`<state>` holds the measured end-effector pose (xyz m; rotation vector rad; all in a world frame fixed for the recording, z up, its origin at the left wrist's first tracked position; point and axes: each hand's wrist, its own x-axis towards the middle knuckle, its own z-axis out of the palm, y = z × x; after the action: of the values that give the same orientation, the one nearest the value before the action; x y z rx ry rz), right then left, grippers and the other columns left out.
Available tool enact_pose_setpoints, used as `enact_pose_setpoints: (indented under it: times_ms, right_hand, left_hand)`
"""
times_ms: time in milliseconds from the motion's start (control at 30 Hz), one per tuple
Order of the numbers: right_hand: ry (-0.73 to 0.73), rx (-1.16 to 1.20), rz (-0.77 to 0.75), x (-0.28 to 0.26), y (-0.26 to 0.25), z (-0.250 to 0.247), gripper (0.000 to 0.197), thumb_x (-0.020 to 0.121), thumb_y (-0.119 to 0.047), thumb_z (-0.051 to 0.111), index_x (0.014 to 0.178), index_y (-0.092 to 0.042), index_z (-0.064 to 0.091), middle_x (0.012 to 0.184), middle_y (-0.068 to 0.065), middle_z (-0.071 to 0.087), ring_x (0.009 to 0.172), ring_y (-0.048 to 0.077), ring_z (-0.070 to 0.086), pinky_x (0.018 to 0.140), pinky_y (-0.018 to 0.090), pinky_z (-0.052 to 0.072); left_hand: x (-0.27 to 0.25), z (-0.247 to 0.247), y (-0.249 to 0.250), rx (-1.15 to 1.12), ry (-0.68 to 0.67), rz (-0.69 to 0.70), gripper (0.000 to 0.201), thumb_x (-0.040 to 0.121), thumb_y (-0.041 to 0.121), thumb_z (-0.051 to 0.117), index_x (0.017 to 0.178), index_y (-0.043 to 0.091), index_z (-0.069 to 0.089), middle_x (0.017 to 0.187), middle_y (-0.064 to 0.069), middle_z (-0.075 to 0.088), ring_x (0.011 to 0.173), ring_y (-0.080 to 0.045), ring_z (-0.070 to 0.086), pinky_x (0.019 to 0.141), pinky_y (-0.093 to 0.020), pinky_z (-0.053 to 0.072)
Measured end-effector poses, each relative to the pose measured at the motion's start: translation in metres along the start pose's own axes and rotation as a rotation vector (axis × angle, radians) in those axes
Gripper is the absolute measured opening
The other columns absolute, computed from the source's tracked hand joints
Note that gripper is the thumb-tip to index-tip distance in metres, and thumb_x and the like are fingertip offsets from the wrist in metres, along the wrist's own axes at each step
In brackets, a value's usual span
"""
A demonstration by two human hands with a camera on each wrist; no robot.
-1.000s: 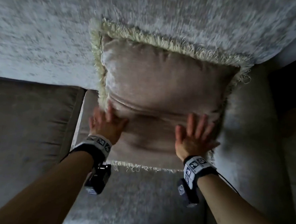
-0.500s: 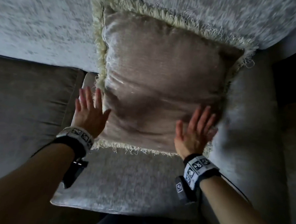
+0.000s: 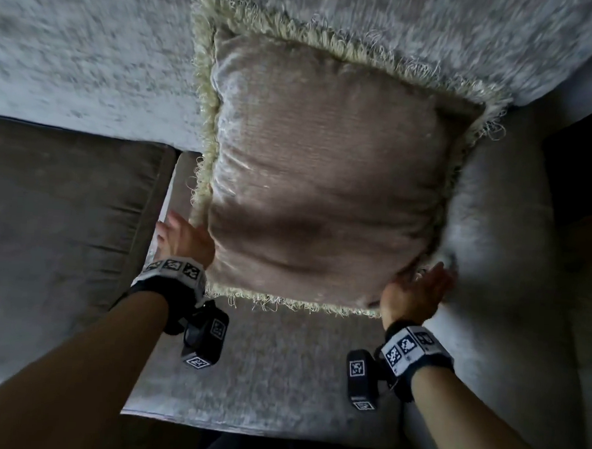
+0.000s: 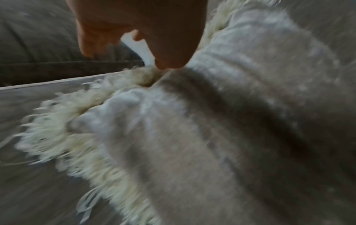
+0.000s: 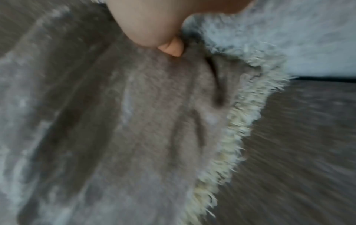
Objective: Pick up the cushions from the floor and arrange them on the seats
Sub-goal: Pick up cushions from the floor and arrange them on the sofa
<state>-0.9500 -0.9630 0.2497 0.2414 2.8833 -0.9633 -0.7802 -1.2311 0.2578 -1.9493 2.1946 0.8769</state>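
A taupe velvet cushion (image 3: 324,177) with a cream fringe stands on the grey sofa seat (image 3: 280,371) and leans on the backrest (image 3: 73,58), next to the armrest (image 3: 499,235). My left hand (image 3: 184,239) lies flat against the cushion's lower left edge. In the left wrist view this left hand (image 4: 134,30) touches the fringe of the cushion (image 4: 212,137) with its thumb side. My right hand (image 3: 418,292) presses the lower right corner, fingers straight between cushion and armrest. In the right wrist view its thumb (image 5: 172,50) rests on the cushion (image 5: 134,121).
A brown seat cushion (image 3: 55,211) adjoins the grey seat on the left. To the right of the armrest lies a dark space (image 3: 586,164). The front part of the grey seat is bare.
Both hands have slid off the cushion's front face to its sides, left hand to the left edge, right hand to the right corner. The cushion now stands more upright against the backrest.
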Motion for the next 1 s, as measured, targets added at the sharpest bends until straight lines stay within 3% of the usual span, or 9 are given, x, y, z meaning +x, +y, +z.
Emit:
enact_pose_setpoints:
  times_ms: [67, 200, 400, 500, 567, 633, 767, 900, 1000]
  right_hand:
    - [-0.024, 0.148, 0.06, 0.015, -0.019, -0.001, 0.054, 0.098, -0.022, 0.045, 0.15, -0.013, 0.032, 0.153, 0.016, 0.037, 0.137, 0.036, 0.039, 0.11, 0.046, 0.034]
    - [-0.206, 0.364, 0.332, 0.055, -0.045, -0.005, 0.077, 0.091, -0.044, 0.062, 0.153, -0.015, 0.027, 0.157, 0.008, 0.032, 0.143, 0.03, 0.033, 0.114, 0.038, 0.026]
    - [-0.303, 0.458, 0.241, 0.082, -0.06, 0.013, 0.11, 0.07, -0.063, 0.074, 0.155, -0.014, 0.022, 0.159, 0.002, 0.026, 0.146, 0.02, 0.026, 0.12, 0.035, 0.019]
    - [-0.418, 0.424, 0.295, 0.087, -0.064, 0.017, 0.133, 0.046, -0.081, 0.076, 0.153, -0.019, 0.027, 0.156, 0.003, 0.034, 0.142, 0.021, 0.036, 0.118, 0.039, 0.028]
    - [-0.463, 0.335, 0.345, 0.088, -0.07, 0.011, 0.119, 0.062, -0.08, 0.067, 0.153, -0.016, 0.026, 0.155, 0.008, 0.034, 0.141, 0.025, 0.037, 0.117, 0.037, 0.03]
    - [-0.366, 0.305, 0.314, 0.092, -0.071, 0.007, 0.094, 0.081, -0.067, 0.06, 0.152, -0.013, 0.03, 0.154, 0.012, 0.036, 0.14, 0.025, 0.037, 0.116, 0.032, 0.03]
    - [-0.326, 0.366, 0.198, 0.074, -0.072, 0.003, 0.099, 0.059, -0.071, 0.064, 0.137, -0.012, 0.052, 0.132, 0.01, 0.059, 0.123, 0.03, 0.057, 0.107, 0.044, 0.044]
    - [-0.27, 0.451, 0.218, 0.058, -0.079, -0.015, 0.051, 0.087, -0.037, 0.07, 0.127, -0.008, 0.058, 0.11, 0.001, 0.061, 0.1, 0.017, 0.059, 0.085, 0.025, 0.047]
    - [-0.258, 0.489, 0.155, 0.052, -0.088, -0.035, 0.047, 0.09, -0.031, 0.068, 0.129, -0.006, 0.057, 0.113, 0.002, 0.06, 0.099, 0.012, 0.054, 0.075, 0.017, 0.038]
  left_hand:
    - [-0.004, -0.008, 0.022, -0.129, 0.001, 0.09, 0.059, 0.097, 0.03, 0.045, 0.144, -0.001, 0.025, 0.142, -0.031, 0.036, 0.132, -0.044, 0.037, 0.104, -0.048, 0.033]
    - [-0.011, -0.018, 0.072, -0.322, -0.087, 0.143, 0.082, 0.089, 0.042, 0.061, 0.151, 0.009, 0.018, 0.15, -0.022, 0.033, 0.137, -0.037, 0.036, 0.11, -0.041, 0.031]
    - [-0.004, -0.03, 0.117, -0.479, -0.088, 0.099, 0.12, 0.064, 0.072, 0.069, 0.154, 0.018, 0.011, 0.159, -0.013, 0.021, 0.146, -0.031, 0.022, 0.119, -0.045, 0.02]
    - [0.004, -0.035, 0.143, -0.491, -0.114, 0.109, 0.129, 0.053, 0.077, 0.07, 0.153, 0.029, 0.006, 0.16, -0.01, 0.012, 0.147, -0.032, 0.017, 0.12, -0.049, 0.017]
    - [0.011, -0.036, 0.155, -0.55, -0.121, 0.024, 0.129, 0.054, 0.072, 0.074, 0.154, 0.027, 0.006, 0.158, -0.011, 0.015, 0.146, -0.033, 0.017, 0.121, -0.045, 0.016]
    - [0.016, -0.04, 0.159, -0.577, -0.139, -0.054, 0.128, 0.053, 0.075, 0.074, 0.153, 0.023, 0.015, 0.154, -0.011, 0.024, 0.144, -0.034, 0.023, 0.12, -0.044, 0.019]
    - [0.029, -0.051, 0.153, -0.65, -0.203, -0.105, 0.135, 0.036, 0.096, 0.052, 0.144, 0.016, 0.039, 0.145, -0.012, 0.044, 0.131, -0.034, 0.044, 0.112, -0.046, 0.035]
    - [0.075, -0.037, 0.126, -0.728, -0.215, -0.068, 0.139, 0.03, 0.104, 0.034, 0.134, 0.013, 0.053, 0.137, -0.018, 0.055, 0.125, -0.036, 0.054, 0.109, -0.052, 0.038]
    - [0.063, -0.046, 0.117, -0.742, -0.225, -0.083, 0.146, 0.021, 0.107, 0.033, 0.135, 0.018, 0.052, 0.139, -0.017, 0.053, 0.127, -0.037, 0.051, 0.109, -0.054, 0.036]
